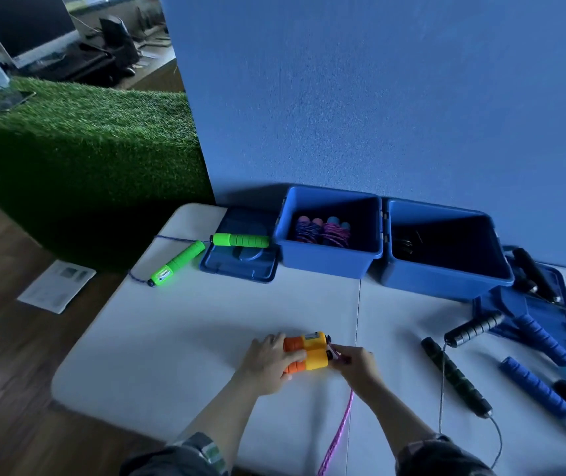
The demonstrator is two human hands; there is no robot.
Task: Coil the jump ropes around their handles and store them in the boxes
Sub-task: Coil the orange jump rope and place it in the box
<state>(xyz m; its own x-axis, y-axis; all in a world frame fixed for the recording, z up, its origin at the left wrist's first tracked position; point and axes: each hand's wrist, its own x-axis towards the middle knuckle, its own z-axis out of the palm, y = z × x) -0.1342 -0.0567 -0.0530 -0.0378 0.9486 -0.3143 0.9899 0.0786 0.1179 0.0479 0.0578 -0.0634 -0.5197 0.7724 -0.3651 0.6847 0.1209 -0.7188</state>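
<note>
Starting the wrap on the orange handles

Low on the bench at 6 o'clock, the left hand (pixel 269 360) grips the paired handles (pixel 305 353); the right hand (pixel 355 364), at their 3 o'clock, pinches the pink rope (pixel 338 431). Best to keep the handles pressed together, hold tension, and lay snug turns; the box (pixel 329 231) waits at 12 o'clock.

1. Orange-and-yellow handles (pixel 306 353), pink rope (pixel 338 427).
2. Bright green handles (pixel 240 240) (dark blue speckled cord).
3. Blue boxes (pixel 329 259), blue lids (pixel 240 266).
4. Black handles (pixel 455 376), blue ribbed handles (pixel 535 389).
5. White table (pixel 171 338).
</note>
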